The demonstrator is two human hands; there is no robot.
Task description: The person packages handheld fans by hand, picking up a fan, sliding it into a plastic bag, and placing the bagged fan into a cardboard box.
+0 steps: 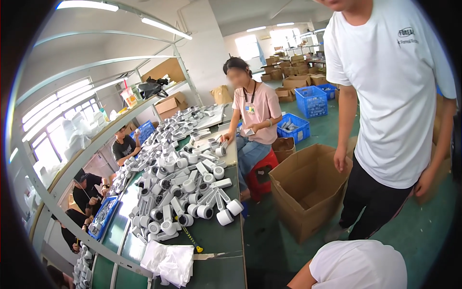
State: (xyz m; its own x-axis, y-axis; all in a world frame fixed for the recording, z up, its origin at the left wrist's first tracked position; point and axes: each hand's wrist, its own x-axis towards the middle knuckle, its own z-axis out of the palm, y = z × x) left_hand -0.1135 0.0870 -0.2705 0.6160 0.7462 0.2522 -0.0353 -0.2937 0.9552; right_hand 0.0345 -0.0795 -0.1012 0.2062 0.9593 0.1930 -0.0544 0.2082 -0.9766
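Neither my left hand nor my right hand shows in the head view. Before me, a green-topped workbench (219, 241) carries a long heap of grey-white plastic parts (178, 185) with round heads and short handles. At its near end lie clear plastic bags (168, 262), and a tool with a yellow-and-black handle (191, 237) sticks out from under the parts. Across the bench's right side, a seated person in a pink shirt (255, 113) has one hand on the parts and a small light piece in the other.
An open cardboard box (308, 192) stands on the floor right of the bench, beside a standing person in white (385, 96). Someone in a white top (361, 267) bends low in front. Blue crates (312, 102) stand behind; a metal shelf frame (91, 159) crosses the left.
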